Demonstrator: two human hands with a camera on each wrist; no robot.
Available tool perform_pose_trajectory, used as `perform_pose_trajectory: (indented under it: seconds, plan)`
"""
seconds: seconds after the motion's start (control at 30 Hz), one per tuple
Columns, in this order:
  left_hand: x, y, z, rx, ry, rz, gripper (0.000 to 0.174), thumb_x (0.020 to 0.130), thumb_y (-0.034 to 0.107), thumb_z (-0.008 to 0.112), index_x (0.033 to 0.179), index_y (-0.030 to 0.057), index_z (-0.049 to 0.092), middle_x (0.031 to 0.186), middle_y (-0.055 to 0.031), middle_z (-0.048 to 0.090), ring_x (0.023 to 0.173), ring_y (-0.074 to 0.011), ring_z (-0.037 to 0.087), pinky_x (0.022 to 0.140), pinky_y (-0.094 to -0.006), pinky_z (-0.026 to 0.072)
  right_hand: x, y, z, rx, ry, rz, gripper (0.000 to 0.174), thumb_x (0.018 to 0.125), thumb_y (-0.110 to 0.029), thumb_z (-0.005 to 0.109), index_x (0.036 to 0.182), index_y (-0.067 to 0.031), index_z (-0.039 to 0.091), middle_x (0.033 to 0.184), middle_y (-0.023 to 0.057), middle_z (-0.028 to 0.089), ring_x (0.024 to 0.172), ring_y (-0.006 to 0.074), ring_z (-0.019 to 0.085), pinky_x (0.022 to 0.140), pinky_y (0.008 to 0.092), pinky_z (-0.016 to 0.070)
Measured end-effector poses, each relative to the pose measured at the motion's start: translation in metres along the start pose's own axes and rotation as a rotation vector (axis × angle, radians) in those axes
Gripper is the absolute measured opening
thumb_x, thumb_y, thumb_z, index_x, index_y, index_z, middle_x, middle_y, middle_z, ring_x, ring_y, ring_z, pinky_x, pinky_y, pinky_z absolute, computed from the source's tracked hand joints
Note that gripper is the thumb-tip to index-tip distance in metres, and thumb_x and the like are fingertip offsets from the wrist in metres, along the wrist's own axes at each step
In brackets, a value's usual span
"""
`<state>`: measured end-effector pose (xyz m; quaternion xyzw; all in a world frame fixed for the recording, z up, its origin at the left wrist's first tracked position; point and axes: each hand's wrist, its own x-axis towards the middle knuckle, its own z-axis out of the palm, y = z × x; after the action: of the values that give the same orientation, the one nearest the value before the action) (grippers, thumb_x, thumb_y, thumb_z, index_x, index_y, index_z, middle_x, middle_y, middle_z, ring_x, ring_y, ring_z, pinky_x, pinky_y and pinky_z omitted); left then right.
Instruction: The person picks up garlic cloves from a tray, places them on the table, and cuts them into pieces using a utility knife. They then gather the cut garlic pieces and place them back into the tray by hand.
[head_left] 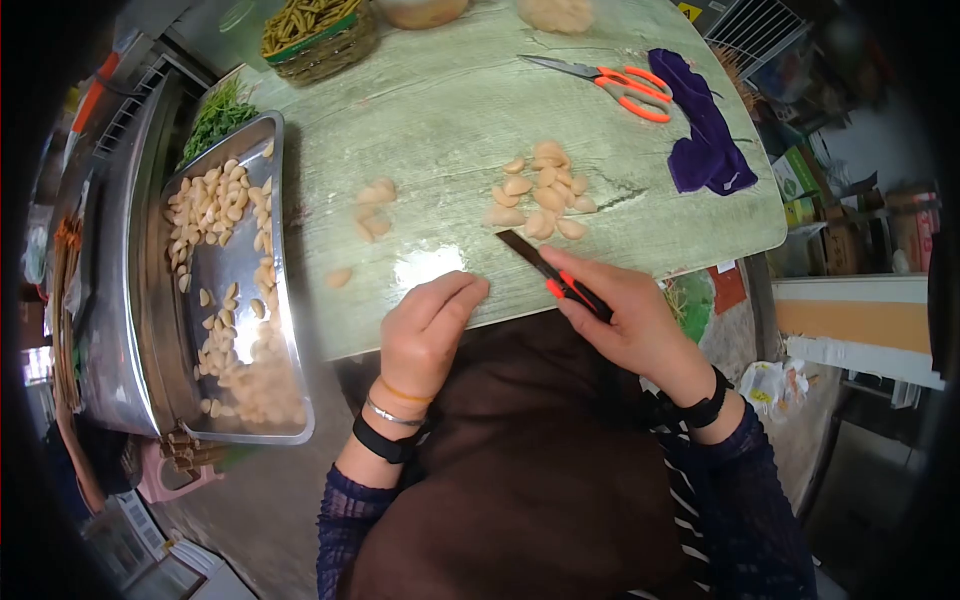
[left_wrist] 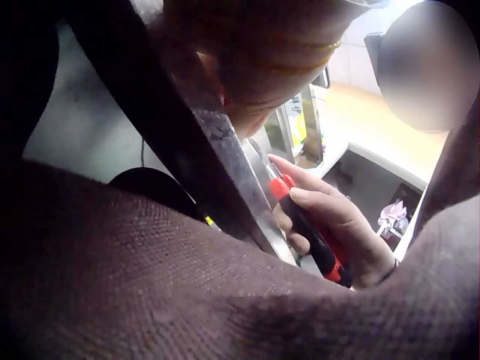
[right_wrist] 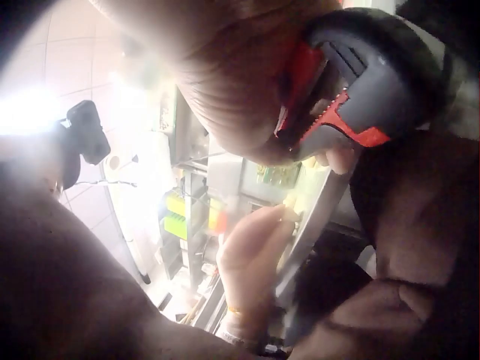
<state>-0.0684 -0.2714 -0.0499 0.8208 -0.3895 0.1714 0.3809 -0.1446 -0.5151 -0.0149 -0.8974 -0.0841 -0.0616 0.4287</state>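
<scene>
My right hand point(head_left: 635, 310) grips a utility knife point(head_left: 578, 292) with a red and black handle. Its dark blade points up and left, the tip close to a heap of peeled garlic cloves point(head_left: 548, 195) on the table. The same handle point(left_wrist: 304, 225) shows in the left wrist view. At the table's near edge is my left hand point(head_left: 430, 325), fingers curled in and thumb hidden in the head view. From the right wrist, a pale bit lies right at the fingertips of that left hand point(right_wrist: 255, 251); I cannot tell whether they pinch it.
Left of the table stands a metal tray point(head_left: 292, 330) with many garlic cloves; greens point(head_left: 220, 120) lie behind it. A few cloves point(head_left: 374, 208) lie apart on the green table point(head_left: 440, 130). Farther back are orange-handled scissors point(head_left: 635, 95), a purple cloth point(head_left: 705, 130) and a basket point(head_left: 330, 62).
</scene>
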Motion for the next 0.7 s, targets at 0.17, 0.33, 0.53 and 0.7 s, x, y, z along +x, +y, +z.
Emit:
perform_pose_trajectory:
  seconds: [0.17, 0.33, 0.53, 0.7]
  plan:
    - [-0.003, -0.003, 0.001, -0.011, 0.027, 0.030, 0.030, 0.077, -0.005, 0.078, 0.106, 0.0060, 0.076, 0.103, -0.0084, 0.074, 0.090, -0.0267, 0.072, 0.075, -0.0347, 0.0598, 0.002, -0.020, -0.006, -0.148, -0.134, 0.000, 0.055, 0.095, -0.013, 0.067, 0.149, -0.0195, 0.056, 0.100, 0.0089, 0.072, 0.087, 0.0310, 0.071, 0.070, 0.0421, 0.0562]
    - [-0.001, -0.003, 0.002, 0.006, 0.048, 0.045, 0.029, 0.076, -0.005, 0.079, 0.102, 0.0056, 0.074, 0.101, -0.0079, 0.073, 0.090, -0.0261, 0.072, 0.075, -0.0346, 0.0590, 0.000, -0.027, -0.001, -0.216, -0.162, -0.026, 0.053, 0.096, -0.016, 0.066, 0.148, -0.0204, 0.056, 0.088, 0.0078, 0.066, 0.077, 0.0304, 0.068, 0.064, 0.0433, 0.0541]
    - [0.001, -0.003, 0.003, 0.005, 0.070, 0.045, 0.025, 0.075, -0.005, 0.084, 0.096, 0.0044, 0.073, 0.096, -0.0094, 0.074, 0.086, -0.0264, 0.072, 0.073, -0.0338, 0.0585, -0.001, -0.032, 0.001, -0.263, -0.206, -0.016, 0.053, 0.096, -0.017, 0.067, 0.148, -0.0198, 0.055, 0.083, 0.0074, 0.062, 0.072, 0.0293, 0.067, 0.061, 0.0426, 0.0536]
    - [-0.001, -0.005, 0.003, -0.010, 0.063, 0.043, 0.026, 0.075, -0.005, 0.085, 0.097, 0.0039, 0.073, 0.096, -0.0101, 0.074, 0.085, -0.0269, 0.072, 0.072, -0.0345, 0.0590, 0.000, -0.035, -0.002, -0.320, -0.259, -0.008, 0.053, 0.096, -0.017, 0.067, 0.148, -0.0194, 0.055, 0.082, 0.0072, 0.062, 0.070, 0.0288, 0.067, 0.058, 0.0428, 0.0529]
